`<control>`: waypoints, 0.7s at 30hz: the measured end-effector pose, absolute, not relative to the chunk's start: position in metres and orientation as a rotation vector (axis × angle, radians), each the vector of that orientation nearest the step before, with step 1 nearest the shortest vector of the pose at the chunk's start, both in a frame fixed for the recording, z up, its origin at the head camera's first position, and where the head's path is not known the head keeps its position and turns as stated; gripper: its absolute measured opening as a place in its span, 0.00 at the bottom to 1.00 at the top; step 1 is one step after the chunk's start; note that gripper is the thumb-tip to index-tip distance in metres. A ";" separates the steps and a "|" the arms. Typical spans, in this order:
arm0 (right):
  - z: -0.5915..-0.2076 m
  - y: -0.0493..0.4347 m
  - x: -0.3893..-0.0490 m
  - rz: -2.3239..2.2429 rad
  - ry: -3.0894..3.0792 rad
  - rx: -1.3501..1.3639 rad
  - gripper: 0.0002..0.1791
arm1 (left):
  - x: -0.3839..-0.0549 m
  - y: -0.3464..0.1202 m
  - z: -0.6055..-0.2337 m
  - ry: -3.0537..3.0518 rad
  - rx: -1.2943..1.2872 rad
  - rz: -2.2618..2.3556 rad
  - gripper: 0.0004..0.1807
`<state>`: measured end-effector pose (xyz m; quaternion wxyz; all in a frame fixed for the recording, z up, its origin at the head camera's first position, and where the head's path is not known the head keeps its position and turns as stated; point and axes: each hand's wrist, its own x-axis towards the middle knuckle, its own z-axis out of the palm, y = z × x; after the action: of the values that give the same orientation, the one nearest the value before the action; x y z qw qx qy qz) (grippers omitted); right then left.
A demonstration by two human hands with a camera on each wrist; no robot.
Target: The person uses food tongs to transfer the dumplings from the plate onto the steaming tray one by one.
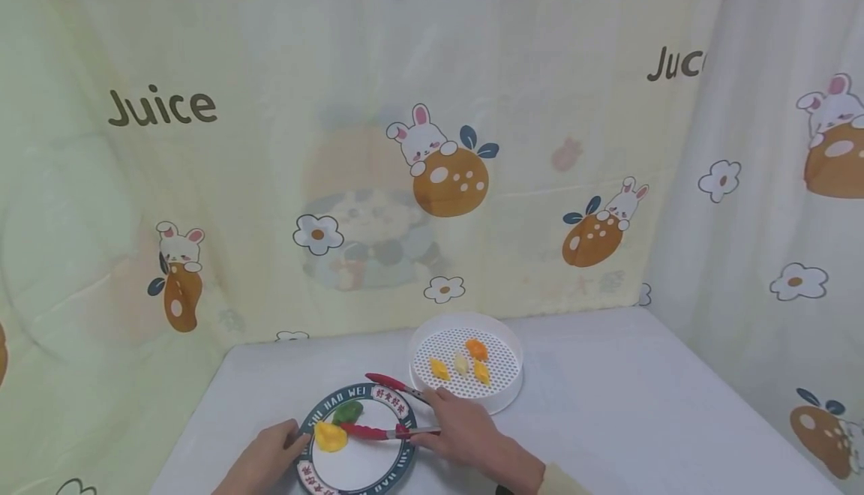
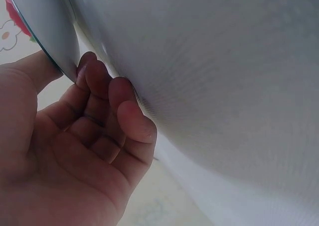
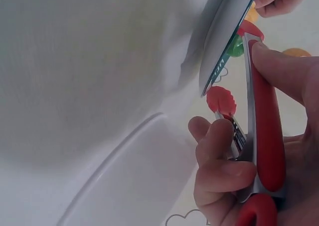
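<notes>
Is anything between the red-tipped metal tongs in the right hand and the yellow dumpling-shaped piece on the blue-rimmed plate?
Nothing visible: in the head view, one tip of the tongs is at the yellow piece's edge; contact is unclear. The rounded green piece lies just beyond, not between.

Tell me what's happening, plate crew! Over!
Left grip pinching plate rim. Right grip holding red tongs, spread apart. Yellow piece on plate, one tong tip close. Green piece crowding it.

A rabbit-print curtain [image 1: 526, 90] hangs behind the table [image 1: 594, 405].
</notes>
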<state>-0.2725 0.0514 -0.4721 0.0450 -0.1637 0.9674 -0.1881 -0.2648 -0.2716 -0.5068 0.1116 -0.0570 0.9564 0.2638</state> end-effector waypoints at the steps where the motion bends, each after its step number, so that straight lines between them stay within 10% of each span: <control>1: -0.471 0.051 -0.273 -0.567 2.957 -0.503 0.46 | -0.265 -0.272 -0.506 2.811 -0.164 0.768 0.14; 21: -0.474 0.050 -0.269 -0.516 2.988 -0.715 0.24 | -0.264 -0.271 -0.507 2.816 -0.157 0.783 0.15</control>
<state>-0.2692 0.0500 -0.4738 0.0129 -0.2296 0.9590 -0.1655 -0.2643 -0.2708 -0.5067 0.1071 -0.0533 0.9565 0.2659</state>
